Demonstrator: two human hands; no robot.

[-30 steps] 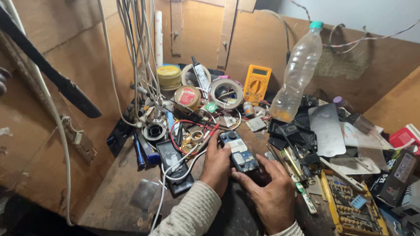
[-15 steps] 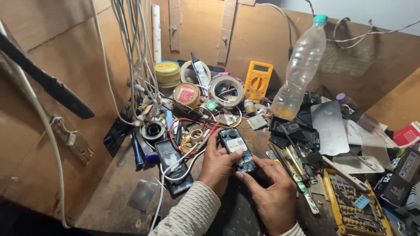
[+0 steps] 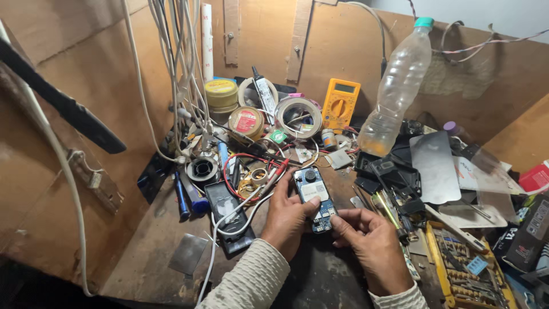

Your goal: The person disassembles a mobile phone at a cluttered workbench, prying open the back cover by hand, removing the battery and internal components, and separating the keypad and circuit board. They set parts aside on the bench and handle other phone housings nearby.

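An opened small phone (image 3: 313, 197) with its blue circuit board showing lies upright in my grip above the dark wooden bench (image 3: 154, 257). My left hand (image 3: 289, 217) clasps its left side, thumb resting across the board. My right hand (image 3: 372, 243) pinches the phone's lower right corner with thumb and fingertips. Red and white wires (image 3: 251, 183) lie just left of the phone, beside a black flat phone body (image 3: 226, 214).
A clear plastic bottle (image 3: 397, 88) leans at the back right, next to a yellow multimeter (image 3: 341, 105). Tape rolls (image 3: 297, 117), tins (image 3: 222, 94), hanging white cables (image 3: 177, 68), black phone parts (image 3: 389, 171), a metal plate (image 3: 434, 166) and a screwdriver bit tray (image 3: 463, 269) crowd the bench.
The phone has been turned more upright and lifted slightly toward the wires. My right hand slid from covering its lower end to pinching the bottom corner.
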